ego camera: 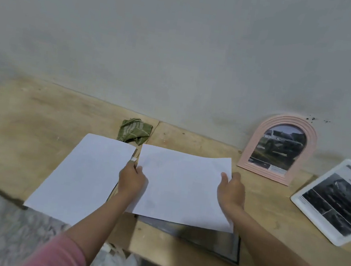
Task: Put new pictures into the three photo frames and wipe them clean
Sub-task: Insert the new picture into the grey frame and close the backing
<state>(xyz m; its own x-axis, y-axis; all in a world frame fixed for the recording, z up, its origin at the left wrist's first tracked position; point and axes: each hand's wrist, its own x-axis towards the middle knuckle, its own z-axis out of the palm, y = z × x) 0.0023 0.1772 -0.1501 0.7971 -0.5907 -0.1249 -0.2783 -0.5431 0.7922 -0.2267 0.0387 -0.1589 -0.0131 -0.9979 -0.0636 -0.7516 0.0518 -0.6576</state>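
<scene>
While two frames, the white one (338, 201) and the pink arch (278, 147), are already showing car pictures, a third dark frame (211, 241) is lying on the bench (14, 114) under a sheet (183, 185) both hands' fingers are pinching, left (133, 180), right (231, 191). Second sheet (82, 178) and one cloth (135, 130) are waiting; wiping looks undone.

The white paper (181, 185) hides most of the dark frame (211, 242). The white frame (336, 200) is blurry and cut off at the right edge.
</scene>
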